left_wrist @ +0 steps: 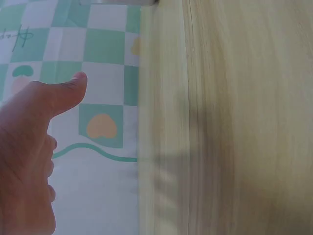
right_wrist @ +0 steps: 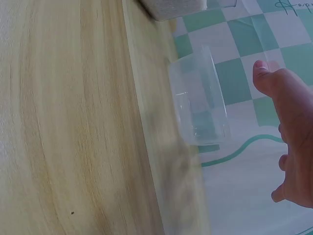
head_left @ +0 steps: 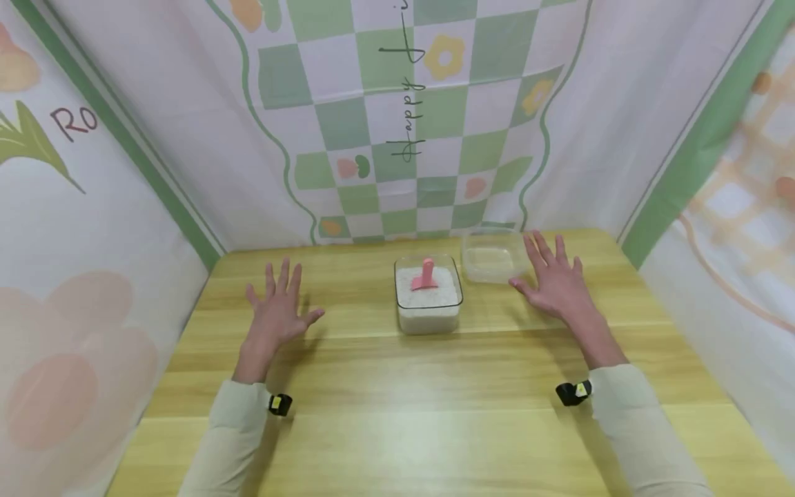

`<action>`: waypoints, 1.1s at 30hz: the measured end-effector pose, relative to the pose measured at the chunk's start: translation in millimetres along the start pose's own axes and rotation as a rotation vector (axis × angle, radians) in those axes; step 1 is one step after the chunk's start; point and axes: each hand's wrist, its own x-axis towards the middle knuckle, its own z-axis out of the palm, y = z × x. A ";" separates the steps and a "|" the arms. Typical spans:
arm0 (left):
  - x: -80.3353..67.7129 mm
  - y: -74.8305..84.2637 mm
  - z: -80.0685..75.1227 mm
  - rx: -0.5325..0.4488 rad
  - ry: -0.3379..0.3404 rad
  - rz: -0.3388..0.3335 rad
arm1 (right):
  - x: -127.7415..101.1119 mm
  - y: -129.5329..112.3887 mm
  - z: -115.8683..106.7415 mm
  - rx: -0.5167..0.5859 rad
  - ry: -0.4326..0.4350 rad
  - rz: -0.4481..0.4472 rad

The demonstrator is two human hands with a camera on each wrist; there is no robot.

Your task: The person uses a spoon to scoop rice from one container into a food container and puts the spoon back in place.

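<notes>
both hands open, left hand (head_left: 277, 312) at centre left, right hand (head_left: 555, 279) touching the empty clear plastic box (head_left: 493, 257) beside the rice-filled clear container (head_left: 428, 295) mid-frame; best gripped gently by its sides.

A clear, empty plastic container (head_left: 493, 257) sits upright on the desk (head_left: 397, 414) near its far edge, just beside the right hand (head_left: 555, 283), whose spread fingers (head_left: 542, 246) lie at its right side. Close to its left stands a second clear container (head_left: 428, 295) filled with white grains, a pink scoop (head_left: 426, 274) stuck upright in them.
</notes>
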 end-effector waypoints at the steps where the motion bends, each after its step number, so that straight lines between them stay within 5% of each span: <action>1: 0.3 0.8 -0.1 0.000 -0.007 -0.002 | 0.4 0.3 0.6 -0.001 -0.003 -0.004; 10: 6.3 17.3 -4.7 0.014 -0.024 0.070 | 3.0 -0.6 -2.9 0.002 -0.034 -0.010; 22: 24.4 63.0 -7.3 0.045 -0.043 0.341 | 4.6 -6.1 -3.5 -0.011 -0.016 -0.078; 33: 40.7 101.9 -6.9 0.091 -0.091 0.498 | 8.8 -19.5 -9.1 -0.004 -0.027 -0.124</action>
